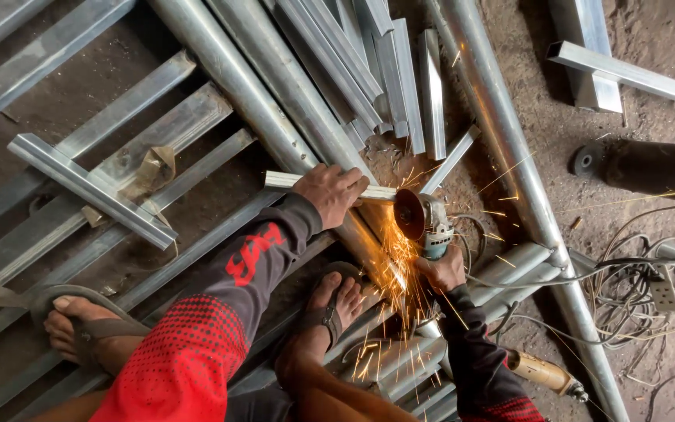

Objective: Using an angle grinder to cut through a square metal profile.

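My left hand (331,191) presses down on a short flat metal bar (287,180) that lies across two big steel pipes (275,86). My right hand (441,270) grips an angle grinder (425,220); its disc meets the bar's right end just beside my left fingers. Orange sparks (396,270) shower down toward my right foot (336,301), which rests in a sandal on the metal pieces. My left foot (80,328) stands in a sandal on flat strips at lower left.
Cut angle sections (388,70) are piled at top centre. A loose angle piece (91,187) lies at left. Tangled cables and a power strip (662,289) sit at right, a second power tool (541,373) at the bottom, and a dark cylinder (650,166) on the dirt floor.
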